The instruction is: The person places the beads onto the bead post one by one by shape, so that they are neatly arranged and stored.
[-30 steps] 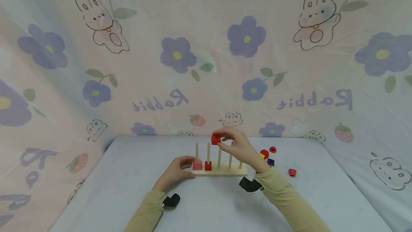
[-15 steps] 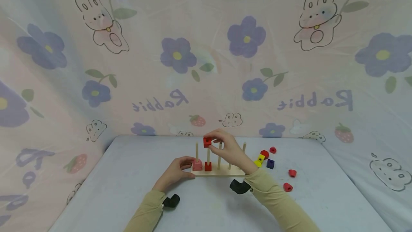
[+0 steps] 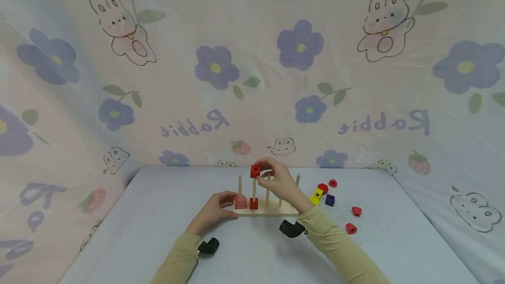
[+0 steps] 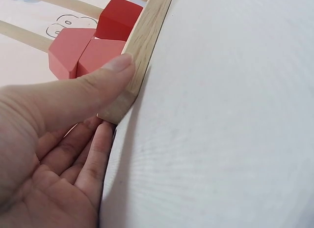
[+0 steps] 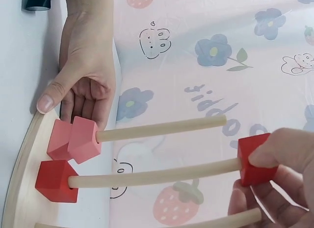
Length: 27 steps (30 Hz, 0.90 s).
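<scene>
Hand (R) [image 3: 279, 180] over rack [image 3: 267, 211], pinching red blk [image 3: 255, 172].

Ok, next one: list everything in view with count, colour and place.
Table: one, white, underneath
Patterned backdrop: one, pale pink, behind
Peg base: one, pale wood, centre
Pegs: five, pale wood, upright on the base
Pink blocks: two, pink, on the leftmost peg
Seated block: one, red, low on the second peg
Held block: one, red, at the second peg's tip
Yellow blocks: two, yellow, right of the base
Cube: one, dark purple, beside the yellow blocks
Flat block: one, red, behind the yellow blocks
Small pieces: three, red, scattered at right
Wrist devices: two, black, wrists
Sleeves: two, beige, forearms
Left hand: one, gripping the base's left end
Right hand: one, pinching the held block
</scene>
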Each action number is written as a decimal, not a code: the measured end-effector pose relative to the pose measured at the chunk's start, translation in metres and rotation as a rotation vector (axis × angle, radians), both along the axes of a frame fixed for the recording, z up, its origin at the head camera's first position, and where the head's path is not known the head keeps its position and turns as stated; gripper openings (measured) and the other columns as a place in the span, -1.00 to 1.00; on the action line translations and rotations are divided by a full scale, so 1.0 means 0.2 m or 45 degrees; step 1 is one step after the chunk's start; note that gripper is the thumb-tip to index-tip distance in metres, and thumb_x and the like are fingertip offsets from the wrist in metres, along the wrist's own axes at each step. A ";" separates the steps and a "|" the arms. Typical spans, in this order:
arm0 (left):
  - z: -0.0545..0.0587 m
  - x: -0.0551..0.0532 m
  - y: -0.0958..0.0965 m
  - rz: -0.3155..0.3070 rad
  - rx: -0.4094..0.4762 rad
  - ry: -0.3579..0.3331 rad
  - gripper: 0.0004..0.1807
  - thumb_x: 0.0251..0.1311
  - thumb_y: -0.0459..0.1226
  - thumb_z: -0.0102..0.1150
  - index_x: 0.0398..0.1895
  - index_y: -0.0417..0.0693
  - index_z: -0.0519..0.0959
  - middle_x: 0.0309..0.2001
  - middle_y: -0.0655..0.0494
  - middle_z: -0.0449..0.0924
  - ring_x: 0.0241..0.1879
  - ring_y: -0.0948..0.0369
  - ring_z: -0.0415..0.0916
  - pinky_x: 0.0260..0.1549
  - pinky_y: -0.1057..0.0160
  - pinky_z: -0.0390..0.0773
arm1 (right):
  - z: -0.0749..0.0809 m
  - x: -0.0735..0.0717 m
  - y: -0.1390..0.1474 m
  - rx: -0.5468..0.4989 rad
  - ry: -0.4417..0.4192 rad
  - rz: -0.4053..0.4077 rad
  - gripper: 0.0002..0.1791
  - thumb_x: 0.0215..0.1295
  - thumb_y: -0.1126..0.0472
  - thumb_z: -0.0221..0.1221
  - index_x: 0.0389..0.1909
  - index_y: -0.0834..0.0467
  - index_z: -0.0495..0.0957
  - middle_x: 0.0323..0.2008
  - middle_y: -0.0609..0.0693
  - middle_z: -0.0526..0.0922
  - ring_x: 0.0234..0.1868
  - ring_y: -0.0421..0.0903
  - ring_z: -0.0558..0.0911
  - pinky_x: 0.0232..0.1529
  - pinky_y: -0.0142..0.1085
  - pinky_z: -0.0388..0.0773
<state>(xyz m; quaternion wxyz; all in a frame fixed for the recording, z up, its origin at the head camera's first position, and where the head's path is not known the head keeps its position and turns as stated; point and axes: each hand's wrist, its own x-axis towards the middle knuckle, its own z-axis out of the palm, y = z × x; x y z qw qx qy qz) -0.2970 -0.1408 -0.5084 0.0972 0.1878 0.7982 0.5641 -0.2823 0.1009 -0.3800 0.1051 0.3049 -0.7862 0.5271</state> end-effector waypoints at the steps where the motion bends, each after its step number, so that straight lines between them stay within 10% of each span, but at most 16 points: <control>1: 0.00 0.00 0.00 0.001 -0.002 -0.004 -0.31 -0.10 -0.41 0.47 0.19 -0.18 0.45 0.12 -0.09 0.48 0.13 -0.05 0.45 0.10 0.11 0.49 | -0.02 -0.01 0.00 0.004 -0.005 -0.012 -0.58 0.08 0.57 0.23 0.01 0.41 0.46 -0.10 0.26 0.60 -0.11 0.16 0.58 -0.16 0.10 0.59; 14: -0.01 -0.01 -0.01 0.007 0.002 -0.007 -0.32 -0.11 -0.41 0.48 0.18 -0.16 0.46 0.10 -0.07 0.49 0.12 -0.03 0.46 0.10 0.12 0.49 | -0.18 0.01 -0.03 -0.023 0.028 -0.200 -0.49 0.06 0.47 0.30 0.05 0.20 0.41 -0.19 0.04 0.61 -0.23 0.02 0.60 -0.16 -0.11 0.63; 27: 0.02 0.00 0.00 -0.008 0.006 0.008 -0.33 -0.08 -0.46 0.44 0.19 -0.21 0.44 0.12 -0.14 0.47 0.13 -0.09 0.44 0.12 0.06 0.47 | -0.26 0.12 -0.07 -0.155 -0.265 -0.233 -0.70 0.06 0.57 0.25 -0.14 0.43 0.50 -0.21 0.28 0.61 -0.13 0.21 0.58 -0.03 0.16 0.51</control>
